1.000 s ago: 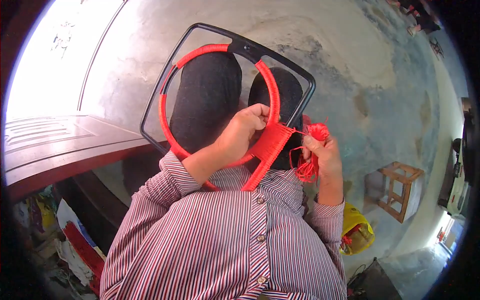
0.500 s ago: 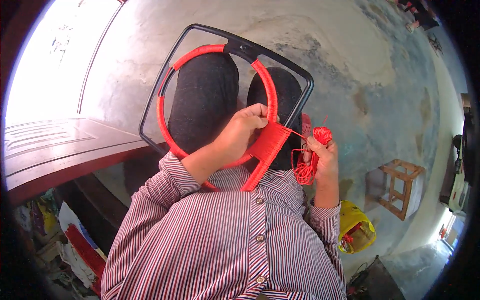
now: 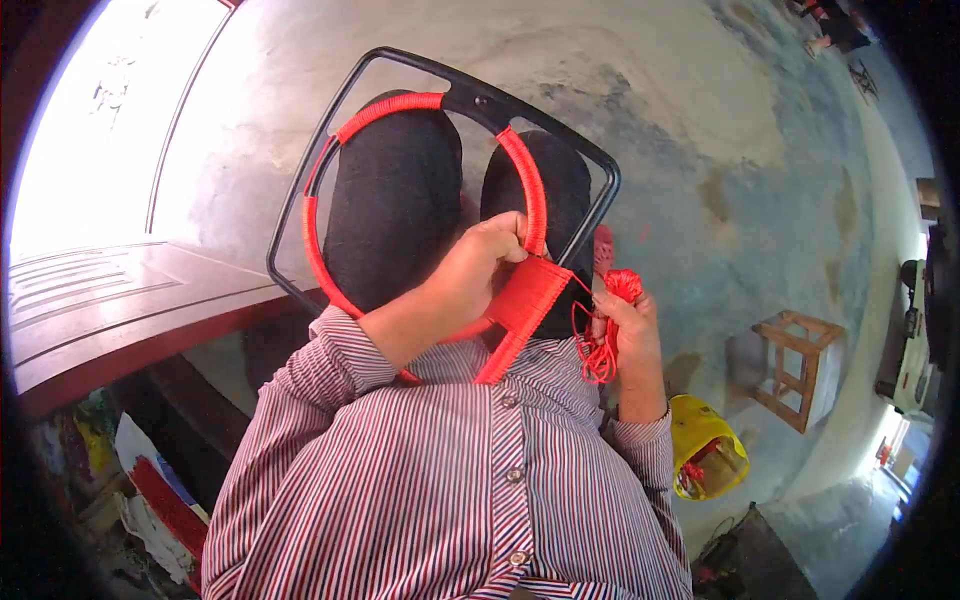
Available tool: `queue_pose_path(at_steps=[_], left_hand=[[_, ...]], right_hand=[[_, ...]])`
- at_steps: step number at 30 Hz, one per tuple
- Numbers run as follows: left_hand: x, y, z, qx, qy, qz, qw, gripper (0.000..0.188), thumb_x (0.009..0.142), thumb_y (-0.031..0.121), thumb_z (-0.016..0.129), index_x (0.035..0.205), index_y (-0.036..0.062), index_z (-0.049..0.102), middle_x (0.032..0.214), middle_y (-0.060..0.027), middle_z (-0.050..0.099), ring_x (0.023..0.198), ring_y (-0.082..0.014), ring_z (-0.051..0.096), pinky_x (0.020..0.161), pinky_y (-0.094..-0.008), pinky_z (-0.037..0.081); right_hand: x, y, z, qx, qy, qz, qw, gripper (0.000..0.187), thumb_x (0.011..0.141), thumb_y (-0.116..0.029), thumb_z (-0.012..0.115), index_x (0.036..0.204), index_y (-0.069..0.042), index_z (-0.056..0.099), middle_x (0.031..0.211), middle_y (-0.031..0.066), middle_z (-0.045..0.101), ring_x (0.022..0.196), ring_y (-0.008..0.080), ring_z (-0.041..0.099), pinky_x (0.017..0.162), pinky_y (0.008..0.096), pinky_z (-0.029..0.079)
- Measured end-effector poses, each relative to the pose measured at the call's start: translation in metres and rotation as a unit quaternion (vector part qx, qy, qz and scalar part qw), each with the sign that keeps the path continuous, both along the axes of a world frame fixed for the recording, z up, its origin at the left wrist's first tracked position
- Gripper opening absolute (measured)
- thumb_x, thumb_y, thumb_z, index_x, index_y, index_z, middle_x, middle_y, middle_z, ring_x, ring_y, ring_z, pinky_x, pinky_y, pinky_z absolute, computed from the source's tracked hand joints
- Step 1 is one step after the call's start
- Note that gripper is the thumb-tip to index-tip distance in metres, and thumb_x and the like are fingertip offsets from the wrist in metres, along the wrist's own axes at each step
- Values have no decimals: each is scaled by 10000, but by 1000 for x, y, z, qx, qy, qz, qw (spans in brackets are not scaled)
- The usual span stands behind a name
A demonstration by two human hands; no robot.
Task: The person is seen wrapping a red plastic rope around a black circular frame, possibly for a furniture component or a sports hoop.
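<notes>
A black metal frame (image 3: 603, 212) with a ring (image 3: 523, 165) wrapped in red cord inside it rests across my lap. Between the ring and the frame's right side, red cord is wound into a dense flat band (image 3: 528, 296). My left hand (image 3: 487, 255) reaches through the ring, its fingers closed on the wrapped ring at the band's upper end; the fingertips are partly hidden. Just right of the frame, my right hand (image 3: 630, 322) grips a looped bundle of red cord (image 3: 624, 285), with loose loops dangling below. A short strand runs from the bundle to the band's edge.
At the left stands a brown wooden table (image 3: 150, 310). A yellow container (image 3: 708, 440) with red scraps inside sits on the floor at the right, near a wooden stool (image 3: 797, 368). Papers and clutter (image 3: 150, 490) lie at the lower left.
My right hand has come down and left, closer to the frame, with the cord bundle. The left hand keeps its hold on the ring. The whole scene has shifted slightly left.
</notes>
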State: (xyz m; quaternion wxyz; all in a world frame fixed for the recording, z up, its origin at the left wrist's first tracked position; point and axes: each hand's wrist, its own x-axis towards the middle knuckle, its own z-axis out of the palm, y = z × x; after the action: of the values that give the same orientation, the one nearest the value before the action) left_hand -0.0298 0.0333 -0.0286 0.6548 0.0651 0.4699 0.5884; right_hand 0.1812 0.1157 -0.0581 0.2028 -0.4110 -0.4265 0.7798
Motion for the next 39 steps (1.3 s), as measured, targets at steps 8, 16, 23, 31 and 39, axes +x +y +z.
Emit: queue_pose_path(at_steps=[8,16,23,31,39], left_hand=[[-2,-1,7,46,-70,29,996,270,765,22,436,1011,11,548,960,-104,617,890,-211,610,864,-333,484],[-3,-2,6,64,-47,-1,997,297,774,32,434,1052,11,536,997,-102,608,936,-201,591,886,-332,469],[7,-6,18,88,75,92,989,377,803,80,445,1170,-2,471,1041,-86,576,985,-190,563,941,-332,429],[3,-4,-7,52,205,128,969,439,720,-55,429,1151,2,485,1065,-70,526,926,-143,551,843,-244,447],[1,-4,10,29,102,44,993,442,707,-80,431,1123,-16,563,1022,-79,628,896,-156,626,793,-288,508]], right_hand=[[107,71,-103,-184,141,-205,951,208,855,-199,665,970,-43,588,781,31,608,585,113,548,493,275,453],[148,84,-124,-126,45,-398,908,223,917,-211,521,1106,-92,518,988,99,598,800,279,599,680,504,525],[-40,47,57,662,-90,38,743,364,797,-106,647,1146,-104,543,1019,101,600,885,272,614,734,361,509],[-67,47,36,685,-82,-107,716,493,651,-102,777,1088,-95,549,1094,70,582,1013,276,577,762,389,507],[-63,6,10,594,-170,85,781,299,627,-177,785,880,-73,662,974,88,582,888,279,572,729,375,477]])
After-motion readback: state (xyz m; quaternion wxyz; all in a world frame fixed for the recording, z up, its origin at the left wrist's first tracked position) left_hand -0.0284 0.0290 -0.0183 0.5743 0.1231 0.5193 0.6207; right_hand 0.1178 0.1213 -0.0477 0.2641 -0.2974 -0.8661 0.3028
